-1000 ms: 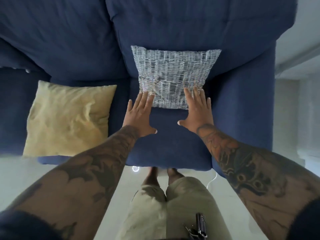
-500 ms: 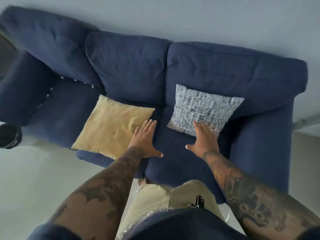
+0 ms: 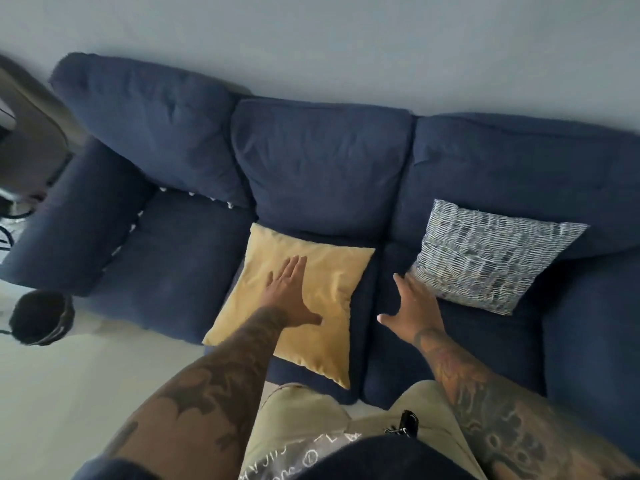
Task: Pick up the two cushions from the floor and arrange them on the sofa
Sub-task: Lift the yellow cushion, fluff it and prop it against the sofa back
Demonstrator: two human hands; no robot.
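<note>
A yellow cushion lies flat on the middle seat of the dark blue sofa, one corner hanging past the seat's front edge. My left hand is spread open over its centre, palm down. A grey-and-white patterned cushion leans against the right backrest. My right hand is open with fingers apart over the blue seat, its fingertips close to that cushion's lower left corner. Neither hand holds anything.
The sofa's left seat is bare. A dark round object stands on the pale floor by the left armrest, with cables and furniture behind it. A grey wall rises behind the sofa.
Both hands have left the patterned cushion and shifted left; my left hand now lies over the yellow cushion. The view has pulled back and turned left, showing the whole sofa.
</note>
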